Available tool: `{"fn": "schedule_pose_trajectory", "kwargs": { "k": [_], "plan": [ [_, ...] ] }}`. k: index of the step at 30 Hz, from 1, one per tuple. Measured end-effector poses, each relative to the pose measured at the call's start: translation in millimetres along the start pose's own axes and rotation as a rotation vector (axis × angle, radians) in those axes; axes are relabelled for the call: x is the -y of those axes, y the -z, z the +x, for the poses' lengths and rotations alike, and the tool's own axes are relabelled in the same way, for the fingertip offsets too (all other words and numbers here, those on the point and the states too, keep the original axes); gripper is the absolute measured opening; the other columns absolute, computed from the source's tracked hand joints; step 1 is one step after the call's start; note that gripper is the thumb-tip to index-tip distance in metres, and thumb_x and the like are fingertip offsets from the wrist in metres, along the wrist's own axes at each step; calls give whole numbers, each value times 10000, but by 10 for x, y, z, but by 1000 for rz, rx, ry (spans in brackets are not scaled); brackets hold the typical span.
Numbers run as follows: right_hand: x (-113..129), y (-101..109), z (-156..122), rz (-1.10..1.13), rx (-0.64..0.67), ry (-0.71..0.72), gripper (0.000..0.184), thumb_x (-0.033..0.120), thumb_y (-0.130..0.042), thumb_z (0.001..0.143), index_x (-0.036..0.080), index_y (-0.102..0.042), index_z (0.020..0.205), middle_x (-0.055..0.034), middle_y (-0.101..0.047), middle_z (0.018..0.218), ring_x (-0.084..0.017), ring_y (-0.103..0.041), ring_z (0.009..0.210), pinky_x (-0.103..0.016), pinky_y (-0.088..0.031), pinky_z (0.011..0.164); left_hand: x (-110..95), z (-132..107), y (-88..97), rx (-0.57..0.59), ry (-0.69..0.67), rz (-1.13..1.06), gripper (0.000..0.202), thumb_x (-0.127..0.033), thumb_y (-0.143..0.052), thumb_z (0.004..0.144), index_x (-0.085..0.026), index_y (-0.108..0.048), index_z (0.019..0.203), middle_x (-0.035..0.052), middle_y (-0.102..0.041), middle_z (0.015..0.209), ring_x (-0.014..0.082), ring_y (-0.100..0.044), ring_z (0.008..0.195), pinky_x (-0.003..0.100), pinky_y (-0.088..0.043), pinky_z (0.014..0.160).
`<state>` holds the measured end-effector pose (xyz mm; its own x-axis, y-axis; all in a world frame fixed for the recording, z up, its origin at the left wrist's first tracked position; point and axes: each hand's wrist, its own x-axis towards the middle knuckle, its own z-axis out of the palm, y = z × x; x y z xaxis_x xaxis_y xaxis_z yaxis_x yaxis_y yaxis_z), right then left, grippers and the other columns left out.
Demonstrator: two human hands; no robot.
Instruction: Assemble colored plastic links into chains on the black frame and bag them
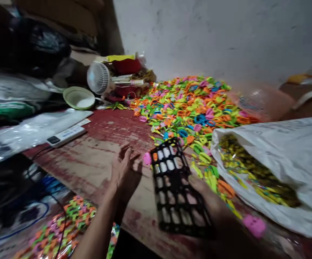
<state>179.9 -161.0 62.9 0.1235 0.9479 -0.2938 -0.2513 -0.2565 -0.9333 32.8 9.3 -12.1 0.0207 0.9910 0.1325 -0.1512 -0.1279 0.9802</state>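
My right hand (207, 194) grips the right side of a black plastic grid tray (176, 183), thumb over its edge. Pale shapes and one orange spot show through some of its openings; whether they sit in the tray or behind it I cannot tell. To the left, my left hand (122, 163) hovers by the worn red table (99, 151), fingers loosely curled and apart, with nothing in them. A small pink plastic piece (147, 158) is at the tray's upper left edge. Beyond the tray spreads a large heap of small bright plastic pieces (182, 104).
An open white sack (280, 154) holding yellowish pieces lies at the right. Along the left stand a small fan (99, 79), a bowl (79, 98), a white power strip (66, 136) and clear plastic bags (37, 126). More coloured pieces (64, 223) lie below the table's edge.
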Motion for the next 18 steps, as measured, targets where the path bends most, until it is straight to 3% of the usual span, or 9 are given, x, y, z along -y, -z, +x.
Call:
{"fn": "schedule_pose_trajectory", "kwargs": {
  "k": [2, 4, 7, 9, 11, 13, 16, 18],
  "plan": [
    [-163, -310, 373, 136, 200, -183, 665, 742, -486, 826, 177, -693, 1108, -123, -736, 993, -280, -700, 870, -433, -561, 799, 16, -74, 186, 10, 56, 3, 522, -636, -510, 927, -185, -646, 1151, 82, -710, 975, 206, -696, 868, 318, -580, 736],
    [-308, -421, 637, -42, 176, -132, 620, 714, -418, 851, 174, -708, 949, -115, -727, 920, -265, -685, 823, -425, -553, 796, 30, -153, 356, 27, 123, 61, 590, -665, -424, 939, -172, -649, 1173, 81, -711, 887, 231, -697, 846, 342, -576, 725],
    [-493, -262, 856, -470, -48, 90, 455, 621, -496, 863, 216, -701, 895, -75, -702, 841, -248, -650, 816, -389, -522, 817, 87, -212, 562, 23, 180, 219, 560, -534, -567, 881, -182, -571, 1316, 75, -718, 935, 256, -686, 915, 391, -563, 810],
    [-557, -51, 957, -707, -205, 194, 401, 566, -525, 865, 241, -704, 1018, -61, -699, 822, -252, -645, 798, -373, -508, 780, 160, -226, 616, 6, 172, 291, 621, -388, -651, 806, -180, -514, 1375, 83, -718, 1038, 258, -674, 998, 412, -533, 914],
    [-561, 119, 1079, -960, -369, 315, 382, 486, -484, 889, 240, -691, 1097, -74, -716, 863, -254, -655, 798, -364, -497, 754, 237, -239, 607, -16, 154, 348, 631, -328, -618, 811, -184, -476, 1409, 83, -710, 1092, 247, -665, 1039, 413, -510, 969],
    [-529, 183, 1216, -1219, -409, 373, 327, 408, -476, 892, 214, -691, 1045, -107, -725, 921, -268, -664, 840, -362, -487, 746, 287, -261, 571, -38, 133, 410, 623, -333, -577, 841, -178, -454, 1431, 83, -708, 1097, 244, -661, 1053, 416, -503, 988],
    [-467, 137, 1376, -1529, -366, 291, 245, 343, -488, 923, 184, -671, 960, -144, -711, 982, -289, -668, 884, -353, -470, 697, 283, -293, 531, -59, 89, 567, 657, -343, -589, 840, -152, -447, 1452, 110, -697, 1161, 272, -635, 1111, 458, -472, 1037],
    [-431, 137, 1420, -1641, -382, 224, 238, 304, -474, 947, 164, -659, 999, -160, -697, 1032, -302, -671, 899, -354, -454, 667, 257, -314, 506, -31, 45, 742, 648, -336, -584, 847, -143, -462, 1453, 132, -692, 1198, 297, -619, 1139, 493, -469, 1038]
  ]
}}
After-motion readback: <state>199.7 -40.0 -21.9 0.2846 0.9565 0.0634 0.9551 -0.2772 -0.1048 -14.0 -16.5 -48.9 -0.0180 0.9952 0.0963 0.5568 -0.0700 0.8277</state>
